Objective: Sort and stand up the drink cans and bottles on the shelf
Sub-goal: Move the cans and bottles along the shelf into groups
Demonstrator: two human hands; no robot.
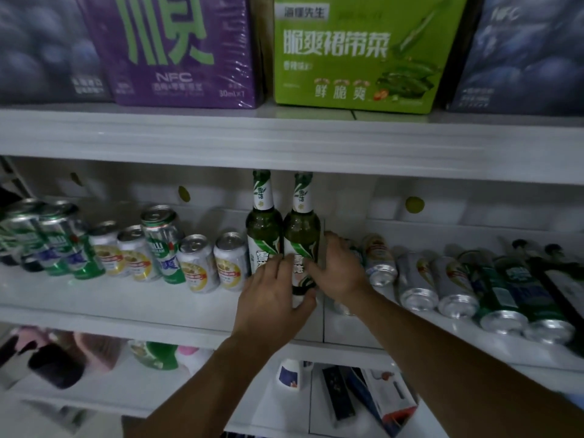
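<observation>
While the left grip [273, 300] wraps the foot of the right-hand green bottle [301, 238], thumb hooked round its near side and fingers on the label, the right grip [339, 271] lies against that bottle's right flank, fingers fairly straight, holding nothing else. So one side is closed on the glass, the other flat and loose! The bottle stands upright, long axis vertical, touching its twin green bottle [264, 235] on the left. Now look right: the fallen cans [414, 287] lie just beyond the right grip, bottoms toward us, long axes running near to far. That grip is the nearer one, I'd say. To the left, standing cans [197, 260] line the shelf [126, 308].
</observation>
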